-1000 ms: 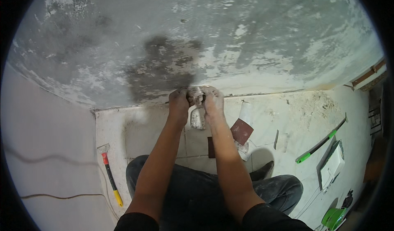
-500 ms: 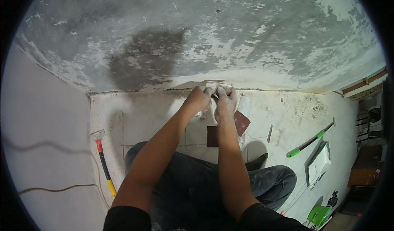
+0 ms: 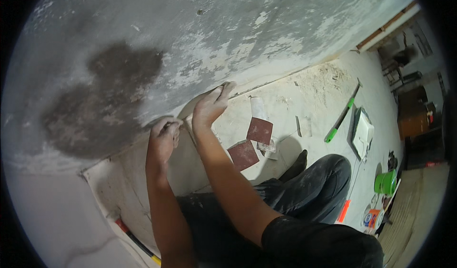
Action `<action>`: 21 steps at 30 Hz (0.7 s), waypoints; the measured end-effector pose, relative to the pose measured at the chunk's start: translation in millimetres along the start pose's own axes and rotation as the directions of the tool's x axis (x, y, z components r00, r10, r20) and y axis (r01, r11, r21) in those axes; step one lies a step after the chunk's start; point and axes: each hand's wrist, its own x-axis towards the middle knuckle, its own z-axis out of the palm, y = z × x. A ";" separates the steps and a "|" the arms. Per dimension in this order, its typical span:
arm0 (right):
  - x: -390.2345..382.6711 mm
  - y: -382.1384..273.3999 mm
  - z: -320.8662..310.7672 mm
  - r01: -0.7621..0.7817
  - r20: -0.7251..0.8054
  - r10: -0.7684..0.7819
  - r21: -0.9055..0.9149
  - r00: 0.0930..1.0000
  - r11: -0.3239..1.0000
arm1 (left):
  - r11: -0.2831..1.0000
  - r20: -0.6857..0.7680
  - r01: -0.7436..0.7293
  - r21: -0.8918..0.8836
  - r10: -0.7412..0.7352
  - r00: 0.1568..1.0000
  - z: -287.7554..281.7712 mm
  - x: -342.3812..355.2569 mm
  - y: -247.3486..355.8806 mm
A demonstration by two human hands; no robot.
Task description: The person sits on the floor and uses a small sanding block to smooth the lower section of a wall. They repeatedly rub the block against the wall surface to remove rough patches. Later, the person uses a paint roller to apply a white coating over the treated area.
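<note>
My left hand [image 3: 164,137], pale with dust, is curled closed at the foot of the grey wall [image 3: 200,39]. Whatever its fingers may hold is hidden. Farther right and a little higher, my right hand [image 3: 212,106] is at the same wall base, thumb and fingers together. A whitish edge shows by its fingertips, too dusty to tell from the fingers. On the floor right of my hands lie two dark red sandpaper sheets [image 3: 260,131], with a pale strip [image 3: 257,108] above them and a dusty pale piece [image 3: 269,147] beside them.
To the right lie a green-handled scraper [image 3: 338,125], a white tray [image 3: 364,135], a green round container [image 3: 385,182] and an orange-and-white tub [image 3: 372,218]. A red, black and yellow-handled tool [image 3: 138,243] lies at lower left. My bent knee [image 3: 333,177] is close by.
My hands, together on a whitish folded piece before, are now apart along the wall base, the left one lower. The view has swung and tilted, showing more of the floor at right.
</note>
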 end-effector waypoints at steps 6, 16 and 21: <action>53.4 -1.6 -14.0 -0.119 0.005 0.124 0.312 0.992 0.943 | 0.996 -0.072 -0.054 -0.068 0.049 0.996 3.2 1.2 0.2; 51.4 27.3 -4.5 0.105 -0.049 -0.102 0.066 0.994 0.992 | 0.983 -0.093 -0.173 -0.055 0.167 0.982 0.7 -1.2 -9.6; 75.3 63.0 -17.2 0.175 0.011 -0.175 0.012 0.984 0.984 | 0.979 -0.120 -0.204 -0.015 0.201 0.972 -1.5 2.9 -10.0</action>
